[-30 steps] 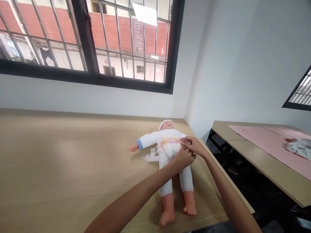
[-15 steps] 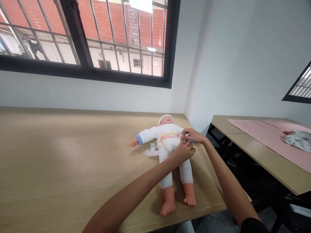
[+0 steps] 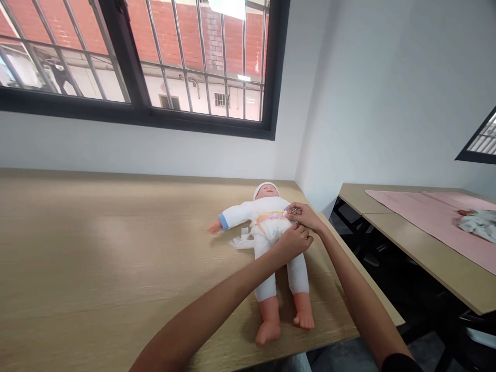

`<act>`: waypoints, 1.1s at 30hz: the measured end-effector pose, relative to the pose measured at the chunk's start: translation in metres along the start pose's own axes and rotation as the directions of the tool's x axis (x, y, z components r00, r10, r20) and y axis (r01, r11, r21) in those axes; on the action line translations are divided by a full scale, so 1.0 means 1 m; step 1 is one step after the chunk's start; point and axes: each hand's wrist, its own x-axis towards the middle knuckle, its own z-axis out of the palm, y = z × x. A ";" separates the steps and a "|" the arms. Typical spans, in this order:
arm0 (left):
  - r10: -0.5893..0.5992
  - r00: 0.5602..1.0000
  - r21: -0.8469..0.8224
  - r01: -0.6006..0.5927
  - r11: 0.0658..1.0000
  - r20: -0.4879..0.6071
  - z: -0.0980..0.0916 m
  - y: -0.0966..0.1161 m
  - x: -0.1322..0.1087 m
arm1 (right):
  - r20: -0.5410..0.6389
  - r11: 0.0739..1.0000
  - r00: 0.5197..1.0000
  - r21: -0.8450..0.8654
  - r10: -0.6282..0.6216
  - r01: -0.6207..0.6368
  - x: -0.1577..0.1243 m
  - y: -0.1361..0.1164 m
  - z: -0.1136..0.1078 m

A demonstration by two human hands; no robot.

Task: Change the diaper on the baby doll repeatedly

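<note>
A baby doll (image 3: 267,248) in white clothes and a white cap lies on its back on the wooden table (image 3: 96,258), head toward the wall. A patterned diaper (image 3: 272,225) is wrapped round its waist. My left hand (image 3: 295,241) rests on the doll's hip with fingers curled against the diaper. My right hand (image 3: 303,215) pinches the diaper's tab at the doll's side. A white strip of cloth (image 3: 242,241) lies beside the doll's waist on the left.
A barred window (image 3: 155,62) runs along the wall behind the table. To the right, across a gap, stands a second table (image 3: 426,258) with a pink mat (image 3: 434,222) and a bundled patterned cloth (image 3: 478,223) on it.
Both hands stay at the diaper on the doll's side, with small shifts of the fingers. The view has moved slightly.
</note>
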 end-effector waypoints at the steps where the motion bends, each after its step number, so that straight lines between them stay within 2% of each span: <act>1: -0.011 1.000 0.003 0.011 1.000 -0.006 0.001 0.000 0.000 | -0.009 1.000 1.000 0.021 0.002 -0.002 -0.001 -0.002 0.001; 5: -0.057 0.998 0.024 0.058 0.998 -0.019 0.006 -0.002 -0.001 | -0.030 0.996 1.000 0.084 0.008 -0.005 -0.006 -0.009 0.003; 15: -0.079 0.997 0.035 0.079 0.996 -0.011 0.012 -0.003 -0.001 | -0.032 1.000 0.999 0.005 -0.027 0.027 -0.006 -0.003 0.006; 24: -0.081 0.997 0.062 0.081 0.995 -0.008 0.018 -0.003 0.001 | -0.039 0.988 0.999 0.152 0.020 -0.014 -0.013 -0.009 0.009; 29: -0.083 0.997 0.060 0.084 0.995 -0.008 0.014 -0.002 0.001 | -0.065 0.982 0.998 0.188 0.022 -0.009 -0.013 -0.007 0.009; 33: -0.079 0.997 0.035 0.079 0.996 0.010 0.007 -0.002 0.000 | -0.146 0.969 0.988 0.247 0.058 -0.020 -0.010 -0.001 0.006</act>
